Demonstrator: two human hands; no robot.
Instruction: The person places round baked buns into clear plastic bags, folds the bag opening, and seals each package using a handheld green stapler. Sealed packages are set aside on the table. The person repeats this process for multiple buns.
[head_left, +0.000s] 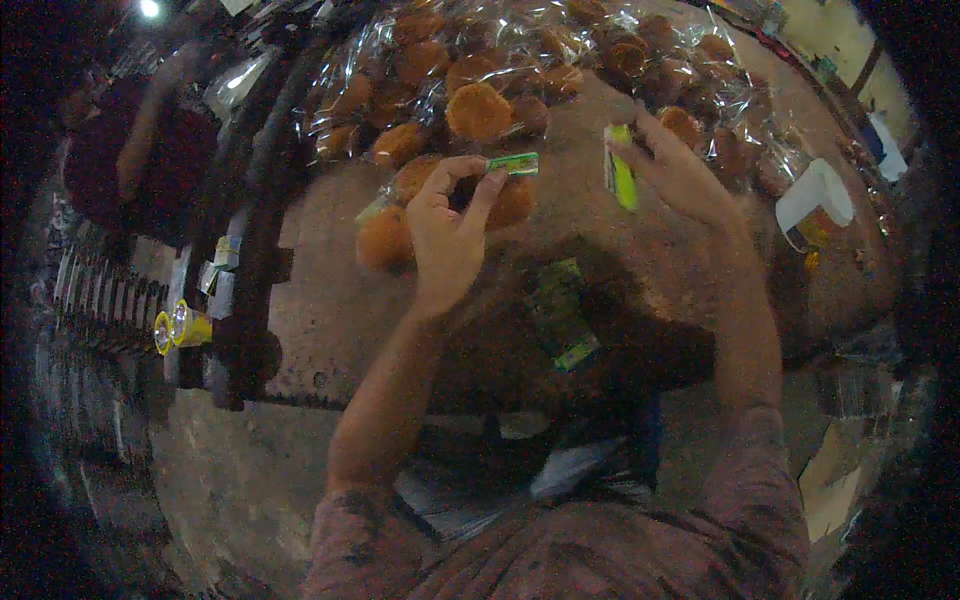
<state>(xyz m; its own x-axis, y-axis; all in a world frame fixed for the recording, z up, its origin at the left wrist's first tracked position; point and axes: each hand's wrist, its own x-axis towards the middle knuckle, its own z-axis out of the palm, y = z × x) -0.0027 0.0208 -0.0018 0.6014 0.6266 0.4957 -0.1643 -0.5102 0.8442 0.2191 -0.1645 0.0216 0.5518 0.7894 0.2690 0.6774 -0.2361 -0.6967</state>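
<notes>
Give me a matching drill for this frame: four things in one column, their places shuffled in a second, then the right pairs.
Things:
1. left hand
2. right hand
3. white roll of tape
4. yellow spool

Places:
A. on the dark rack at the far left
B. pinching a small green label flat over the wrapped round buns
C. on the brown table, far right
D. holding a green label upright, edge-on

Pairs: 1-B, 2-D, 3-C, 4-A
</notes>
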